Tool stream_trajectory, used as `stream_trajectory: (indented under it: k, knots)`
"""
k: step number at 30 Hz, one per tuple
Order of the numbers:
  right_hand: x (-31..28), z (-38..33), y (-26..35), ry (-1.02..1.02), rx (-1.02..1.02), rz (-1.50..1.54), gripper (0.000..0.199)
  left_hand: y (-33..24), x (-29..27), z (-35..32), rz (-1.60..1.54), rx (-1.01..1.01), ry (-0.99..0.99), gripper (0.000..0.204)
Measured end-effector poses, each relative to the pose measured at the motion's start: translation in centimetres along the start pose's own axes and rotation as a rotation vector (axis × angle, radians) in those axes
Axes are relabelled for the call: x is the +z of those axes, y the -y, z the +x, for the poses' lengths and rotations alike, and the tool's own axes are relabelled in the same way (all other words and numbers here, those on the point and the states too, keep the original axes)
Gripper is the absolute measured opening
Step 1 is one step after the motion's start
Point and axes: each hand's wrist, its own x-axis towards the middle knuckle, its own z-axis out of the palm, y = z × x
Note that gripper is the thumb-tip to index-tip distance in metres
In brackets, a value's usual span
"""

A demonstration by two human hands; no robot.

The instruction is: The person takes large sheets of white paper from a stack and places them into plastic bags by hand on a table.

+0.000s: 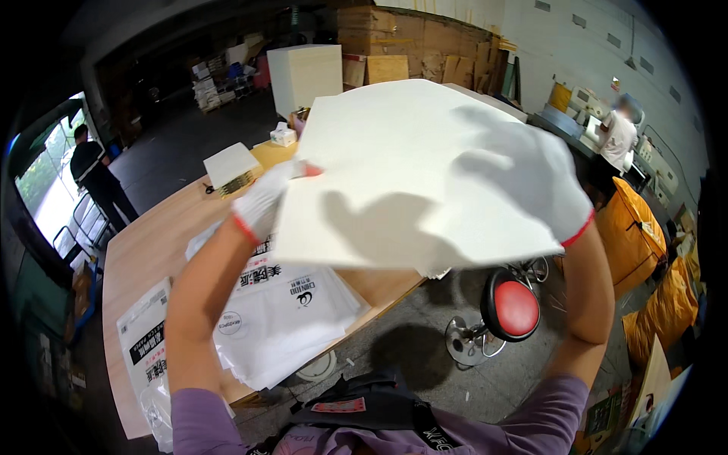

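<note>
A large white sheet or stack of paper (pixel 379 167) is raised above the table in front of me, its near edge facing me. My left hand (pixel 265 199), in a white knit glove with a red cuff, is closed on its left edge, the thumb on top. My right hand (pixel 557 186), gloved the same way, is over the right part of the paper. Motion blur and shade smear its fingers, so their grip is unclear. Dark hand shadows fall across the paper. Printed white plastic bags (pixel 288 318) lie on the wooden table (pixel 144 258) beneath my left forearm.
At the table's far side are a smaller paper stack (pixel 231 164) and a tissue box (pixel 283 135). A red-seated stool (pixel 516 303) stands right of the table, with orange sacks (pixel 626 235) beyond. One person (pixel 95 171) stands far left, another (pixel 616 140) by machines far right.
</note>
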Motion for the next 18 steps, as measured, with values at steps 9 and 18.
stream_trajectory:
  k: [9, 18]
  knots:
    - [16.8, -7.4, 5.0, 0.268, 0.632, 1.439, 0.054, 6.8, -15.3, -14.6, 0.126, -0.025, -0.245, 0.020]
    - [40.6, -15.6, 22.5, 0.516, 1.030, 1.387, 0.051, 28.2, -14.3, -13.7, 0.751, -0.228, -0.037, 0.076]
